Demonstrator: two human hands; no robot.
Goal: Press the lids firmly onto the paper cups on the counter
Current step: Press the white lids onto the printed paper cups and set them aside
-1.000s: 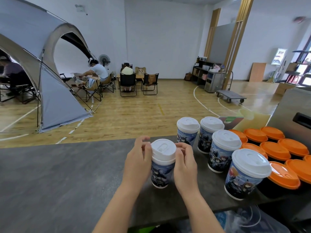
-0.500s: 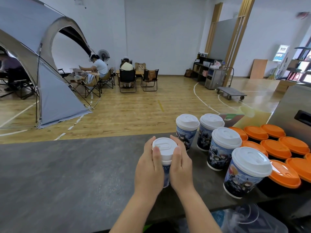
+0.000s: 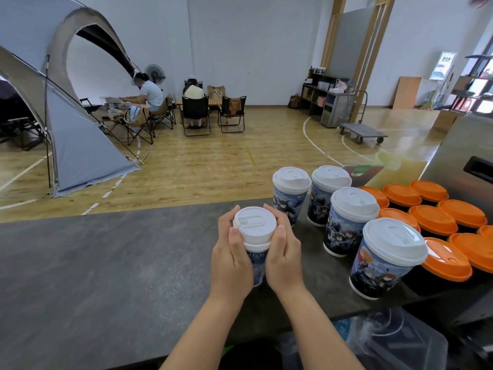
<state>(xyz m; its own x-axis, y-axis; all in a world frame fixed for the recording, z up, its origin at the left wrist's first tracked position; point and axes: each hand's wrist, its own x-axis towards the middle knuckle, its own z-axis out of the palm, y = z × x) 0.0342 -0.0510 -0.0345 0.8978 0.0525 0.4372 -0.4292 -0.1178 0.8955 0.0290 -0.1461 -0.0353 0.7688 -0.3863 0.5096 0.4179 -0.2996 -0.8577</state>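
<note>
Both hands (image 3: 256, 252) clasp one printed cup (image 3: 256, 265) (white lid (image 3: 254, 224) on).

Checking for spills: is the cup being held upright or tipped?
Upright: the cup stands vertical between both hands, its white lid level on top.

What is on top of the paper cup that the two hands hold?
A white lid sits on the held cup. The left hand and right hand wrap its sides. The lid covers the inside, so its contents cannot be seen.
</note>
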